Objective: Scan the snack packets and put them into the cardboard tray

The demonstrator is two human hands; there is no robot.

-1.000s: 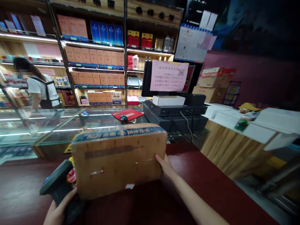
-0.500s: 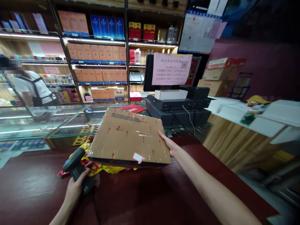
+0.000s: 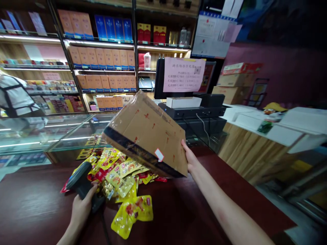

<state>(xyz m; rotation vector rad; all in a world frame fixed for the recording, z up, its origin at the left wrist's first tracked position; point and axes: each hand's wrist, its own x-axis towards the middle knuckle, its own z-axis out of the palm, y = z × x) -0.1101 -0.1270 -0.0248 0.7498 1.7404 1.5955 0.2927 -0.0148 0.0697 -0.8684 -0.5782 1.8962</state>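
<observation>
My right hand [image 3: 189, 156] grips the right edge of a flat brown cardboard box [image 3: 153, 136]. The box is tilted, its left end raised, with a small white label [image 3: 159, 155] near its lower edge. My left hand [image 3: 83, 206] is closed around a dark handheld scanner [image 3: 83, 183], whose cable hangs down. Beneath and left of the box lies a pile of yellow and red snack packets [image 3: 122, 175] on the dark red counter [image 3: 38, 204]. Two yellow packets [image 3: 133, 212] lie at the front of the pile.
Behind stand a monitor [image 3: 159, 78] with a pink notice and a black cash drawer unit [image 3: 199, 110]. A glass display case [image 3: 63, 131] is at the left, near a person in a white top [image 3: 15, 92]. White boxes [image 3: 286, 136] sit at the right.
The box has been tilted up on its left side, uncovering many more packets beneath it. The person at the left has moved further left in view. My left hand still holds the scanner.
</observation>
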